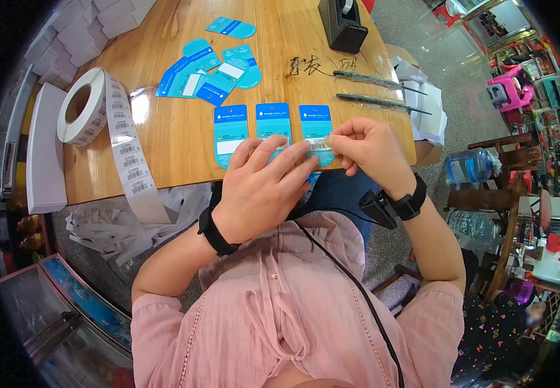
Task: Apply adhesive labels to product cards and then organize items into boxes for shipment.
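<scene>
Three blue hang tags lie in a row at the table's near edge: a left tag (231, 119), a middle tag (272, 115) and a right tag (315, 115). My left hand (257, 184) rests across the lower part of the middle tag, fingers stretched out, the fingertips reaching the right tag. A white barcode sticker (319, 145) lies across the right tag. My right hand (374, 150) pinches its right end between thumb and forefinger. On the left tag a blank white panel shows, partly beside my left fingers.
A roll of barcode labels (86, 107) stands at the left, its strip hanging over the edge of the wooden table (157, 139). More blue tags (215, 72) lie loosely farther back. A black tape dispenser (343, 26) and two dark thin rods (374, 100) are at the right.
</scene>
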Tool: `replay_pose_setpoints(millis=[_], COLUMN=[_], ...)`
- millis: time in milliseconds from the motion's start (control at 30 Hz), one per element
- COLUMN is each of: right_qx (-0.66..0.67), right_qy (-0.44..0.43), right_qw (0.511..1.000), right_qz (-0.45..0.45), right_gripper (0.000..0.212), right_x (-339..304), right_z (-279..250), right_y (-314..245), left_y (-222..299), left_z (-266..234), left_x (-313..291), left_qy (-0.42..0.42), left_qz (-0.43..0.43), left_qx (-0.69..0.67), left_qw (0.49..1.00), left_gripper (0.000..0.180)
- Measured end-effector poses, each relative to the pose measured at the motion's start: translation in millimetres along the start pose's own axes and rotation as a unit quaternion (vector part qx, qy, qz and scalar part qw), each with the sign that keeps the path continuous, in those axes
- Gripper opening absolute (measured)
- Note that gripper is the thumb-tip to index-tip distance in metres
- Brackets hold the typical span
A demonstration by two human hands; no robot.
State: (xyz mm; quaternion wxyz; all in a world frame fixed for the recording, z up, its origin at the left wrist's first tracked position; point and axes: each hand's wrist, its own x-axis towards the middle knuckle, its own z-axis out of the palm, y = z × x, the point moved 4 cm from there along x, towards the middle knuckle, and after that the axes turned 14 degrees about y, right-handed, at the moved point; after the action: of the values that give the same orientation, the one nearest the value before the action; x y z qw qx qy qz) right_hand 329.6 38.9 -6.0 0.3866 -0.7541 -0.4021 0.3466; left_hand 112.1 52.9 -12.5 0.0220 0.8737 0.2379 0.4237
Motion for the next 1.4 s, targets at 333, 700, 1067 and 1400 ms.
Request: replay_pose_setpoints(millis=[333, 700, 1067, 1400], right_qx=[-0.264, -0.102, 0.026, 0.156], right_qy=[0.182, 0.365, 0.459, 0.562], right_qw=[0.873, 0.85, 0.879, 0.79], right_qz=[-0.367, -0.365, -0.123, -0.187], right_gripper=[0.047, 0.013, 0.031, 0.033], right_x=[-32, -72, 29, -19], right_z=[-20, -77, -151, -123], right_y=[-4, 62, 256, 159], left_y=[0, 69, 34, -83], left_z=[-3, -113, -102, -56], left_x=[-2, 47, 55, -3], left_qy=[-0.006, 0.248, 0.0, -0.053], left_qz=[0.003, 0.123, 0.064, -0.131], left_qx=[-0.01, -0.318, -0.116, 0.091], left_qw=[1.0, 0.907, 0.991, 0.986], left_gripper=[0.045, 0.037, 0.048, 0.053])
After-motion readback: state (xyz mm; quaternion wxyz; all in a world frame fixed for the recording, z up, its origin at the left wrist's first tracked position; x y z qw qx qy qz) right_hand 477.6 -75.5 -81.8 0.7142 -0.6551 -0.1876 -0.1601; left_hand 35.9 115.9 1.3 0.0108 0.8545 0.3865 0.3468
